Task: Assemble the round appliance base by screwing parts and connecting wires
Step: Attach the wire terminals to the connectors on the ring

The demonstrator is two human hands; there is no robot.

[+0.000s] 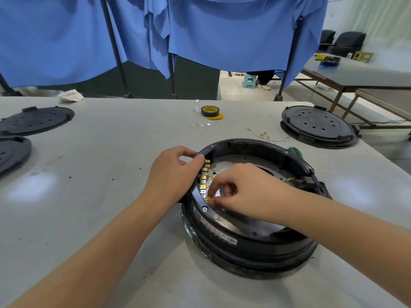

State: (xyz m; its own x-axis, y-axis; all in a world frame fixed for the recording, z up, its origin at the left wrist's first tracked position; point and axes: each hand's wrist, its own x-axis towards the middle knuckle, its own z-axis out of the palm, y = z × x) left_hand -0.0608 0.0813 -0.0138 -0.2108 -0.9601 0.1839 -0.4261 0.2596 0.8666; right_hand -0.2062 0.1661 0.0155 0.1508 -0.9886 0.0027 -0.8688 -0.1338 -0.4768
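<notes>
We are midway, we judge: on the table (111, 196) our left hand (175, 174) grips the round base (255, 247) rim, our right hand (240, 192) pinches a gold terminal (207, 198), loose wires (266, 136) remain unconnected.

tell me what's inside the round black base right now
Inside the round black base: a row of brass terminals along the left wall, a metal plate and thin wires. The right hand covers the middle, so what its fingers pinch stays hidden.
</notes>
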